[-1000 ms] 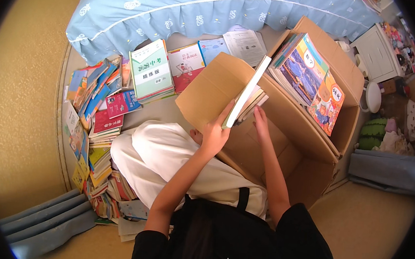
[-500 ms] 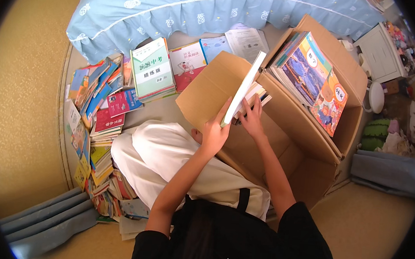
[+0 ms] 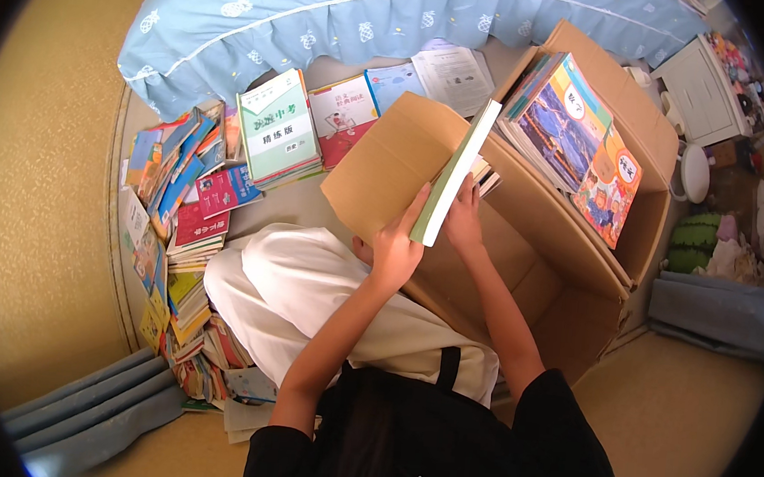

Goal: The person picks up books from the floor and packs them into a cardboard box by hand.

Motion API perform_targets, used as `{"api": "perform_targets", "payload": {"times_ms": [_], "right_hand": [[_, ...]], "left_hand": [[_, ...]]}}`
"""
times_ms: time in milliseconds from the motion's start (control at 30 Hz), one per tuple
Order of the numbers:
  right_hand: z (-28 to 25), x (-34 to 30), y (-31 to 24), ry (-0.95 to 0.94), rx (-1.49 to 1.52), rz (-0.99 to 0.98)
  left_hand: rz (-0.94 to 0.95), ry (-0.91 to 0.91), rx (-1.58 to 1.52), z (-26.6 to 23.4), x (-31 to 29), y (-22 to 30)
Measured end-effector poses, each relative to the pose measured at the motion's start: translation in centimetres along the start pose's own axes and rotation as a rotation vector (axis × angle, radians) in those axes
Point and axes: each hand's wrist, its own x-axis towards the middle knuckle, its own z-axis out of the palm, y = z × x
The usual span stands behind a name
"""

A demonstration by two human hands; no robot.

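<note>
My left hand [image 3: 396, 250] is closed on a book [image 3: 459, 177] with a pale green edge and a white page block. It stands tilted on edge over the open cardboard box [image 3: 508, 289] in front of me. My right hand [image 3: 464, 218] reaches into the same box, just right of the held book. Its fingers are at a small stack of books [image 3: 485, 177] at the box's far end. The held book hides part of that stack and some of the right fingertips, so whether they grip anything is unclear.
Another cardboard box [image 3: 652, 226] at the right holds upright books with colourful covers [image 3: 564, 118]. A white-green book stack [image 3: 278, 132] lies by the blue bed skirt [image 3: 327, 28]. Piled books [image 3: 193, 304] run along my left side. A white cabinet [image 3: 703, 89] stands far right.
The held book has turned and shifted slightly right, showing more of its green side. My right hand has drawn back a little, its fingers now partly behind the book.
</note>
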Motion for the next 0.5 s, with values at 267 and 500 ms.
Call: {"api": "perform_targets", "payload": {"times_ms": [267, 500], "right_hand": [[-0.4, -2.1, 1.8, 0.049, 0.094, 0.036], [-0.8, -3.0, 3.2, 0.099, 0.076, -0.014]], "left_hand": [[0.027, -0.067, 0.145, 0.6, 1.0, 0.8], [-0.009, -0.201, 0.151, 3.6, 1.7, 0.1]]}}
